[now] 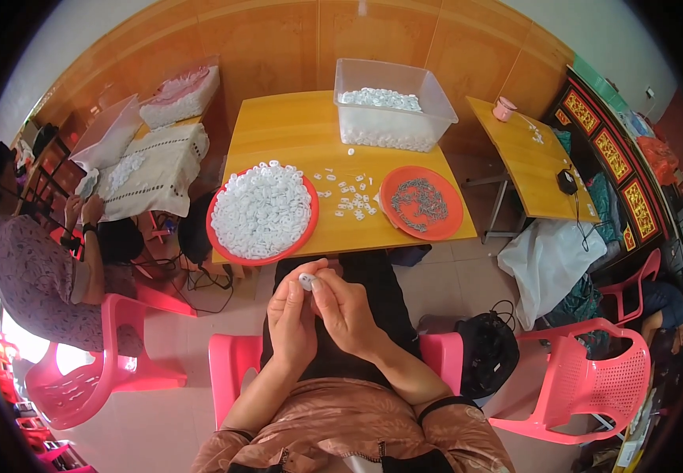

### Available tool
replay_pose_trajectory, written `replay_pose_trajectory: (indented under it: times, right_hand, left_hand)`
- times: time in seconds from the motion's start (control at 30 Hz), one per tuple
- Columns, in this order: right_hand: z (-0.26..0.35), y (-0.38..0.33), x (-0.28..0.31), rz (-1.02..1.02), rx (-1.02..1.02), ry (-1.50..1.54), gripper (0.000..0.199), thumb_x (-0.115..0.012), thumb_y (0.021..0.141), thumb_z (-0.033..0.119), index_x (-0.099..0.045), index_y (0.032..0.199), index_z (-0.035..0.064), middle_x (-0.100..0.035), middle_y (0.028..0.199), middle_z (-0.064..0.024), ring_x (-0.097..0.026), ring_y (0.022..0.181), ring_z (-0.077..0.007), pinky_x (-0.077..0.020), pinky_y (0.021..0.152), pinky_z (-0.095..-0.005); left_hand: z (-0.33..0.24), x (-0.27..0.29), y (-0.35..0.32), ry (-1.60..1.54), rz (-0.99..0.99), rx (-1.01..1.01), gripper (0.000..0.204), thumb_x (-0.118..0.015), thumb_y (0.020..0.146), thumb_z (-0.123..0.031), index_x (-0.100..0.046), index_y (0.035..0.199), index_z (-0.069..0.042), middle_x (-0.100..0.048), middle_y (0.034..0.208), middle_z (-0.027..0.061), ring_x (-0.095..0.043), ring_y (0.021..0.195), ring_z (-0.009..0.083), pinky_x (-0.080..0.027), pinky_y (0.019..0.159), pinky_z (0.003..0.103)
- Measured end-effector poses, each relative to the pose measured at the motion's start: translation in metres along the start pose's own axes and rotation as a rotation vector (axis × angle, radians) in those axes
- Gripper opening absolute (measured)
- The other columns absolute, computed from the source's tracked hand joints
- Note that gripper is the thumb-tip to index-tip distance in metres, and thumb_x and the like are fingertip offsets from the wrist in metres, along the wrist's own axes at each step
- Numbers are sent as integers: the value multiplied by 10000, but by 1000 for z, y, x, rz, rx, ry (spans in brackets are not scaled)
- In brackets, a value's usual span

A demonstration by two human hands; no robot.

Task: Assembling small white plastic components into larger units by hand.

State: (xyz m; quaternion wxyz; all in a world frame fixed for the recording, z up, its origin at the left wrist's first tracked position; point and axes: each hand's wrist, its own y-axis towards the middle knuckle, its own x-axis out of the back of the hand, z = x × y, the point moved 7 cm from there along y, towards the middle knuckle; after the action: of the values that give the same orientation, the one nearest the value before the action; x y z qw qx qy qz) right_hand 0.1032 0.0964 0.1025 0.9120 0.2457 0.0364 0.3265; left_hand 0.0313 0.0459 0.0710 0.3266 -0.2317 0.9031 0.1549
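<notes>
Above my lap, my left hand and my right hand meet at the fingertips. Between both thumbs and fingers they pinch a small white oval plastic piece, with dark spots that look like holes. Beyond my hands, a red plate on the wooden table carries a heap of similar white pieces. A second orange-red plate to the right holds small grey metal parts, too small to name. Loose white pieces are scattered between the two plates.
A clear plastic bin of white pieces stands at the table's back. On the left, another person works at a cloth-covered table. To the right are a side table, a black bag and a pink chair.
</notes>
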Motion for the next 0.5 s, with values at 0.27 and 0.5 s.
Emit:
replay_pose_trajectory:
  times: [0.27,0.5]
  right_hand:
    - [-5,1,2,43,-183,183,246,-431,971,181,-587,959,-9,-441,583,29,-382,524,-40,-301,466,-207]
    - [-13,2,1,91,-208,145,245,-446,966,187,-601,948,-2,-454,580,19,-405,527,-45,-316,475,-210]
  left_hand:
    - [0,9,7,153,26,-31,272,-493,933,-135,-554,1140,29,-572,1162,125,-547,1029,172,-416,918,290]
    - [3,19,8,174,5,-37,243,-498,928,-119,-568,1114,22,-574,1155,114,-544,1034,171,-412,919,291]
